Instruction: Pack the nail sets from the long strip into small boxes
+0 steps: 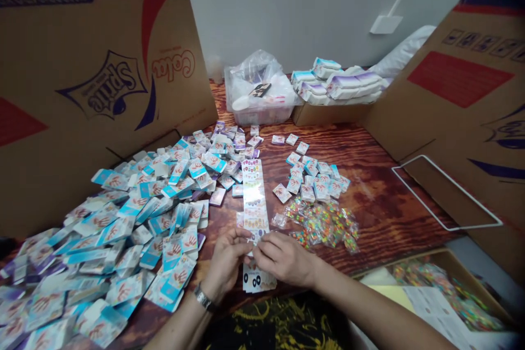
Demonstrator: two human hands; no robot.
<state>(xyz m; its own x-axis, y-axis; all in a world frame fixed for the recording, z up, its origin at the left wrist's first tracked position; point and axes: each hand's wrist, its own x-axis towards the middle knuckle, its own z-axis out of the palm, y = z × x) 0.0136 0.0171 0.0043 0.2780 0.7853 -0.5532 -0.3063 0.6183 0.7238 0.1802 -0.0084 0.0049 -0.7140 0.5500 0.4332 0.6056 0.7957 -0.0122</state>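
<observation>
The left grip (pixel 225 262) and right grip (pixel 283 258) close narrowly on the near end of a long printed sticker strip (pixel 255 197), their fingertips almost meeting. The strip runs straight ahead of the grips along the wooden desk (pixel 369 186), and a separate printed card (pixel 259 279) lies just beneath them.

A hard or uneven pull could tear the strip where it is pinched. The heap of hand-printed packets (pixel 123 229) crowds the left grip, so a sideways swing of the left forearm could scatter packets or mix them with the smaller group (pixel 311 175) ahead of the right grip. Clear bags of colourful pieces (pixel 324 227) lie close ahead of the right grip and could be knocked too.

Far ahead of the grips, a clear plastic tub (pixel 262 112) holds a loose clear bag and white items. Beyond the right grip, a low cardboard box (pixel 447 262) holds papers and more colourful bags, and another box (pixel 328 115) carries stacked wrapped packs.
</observation>
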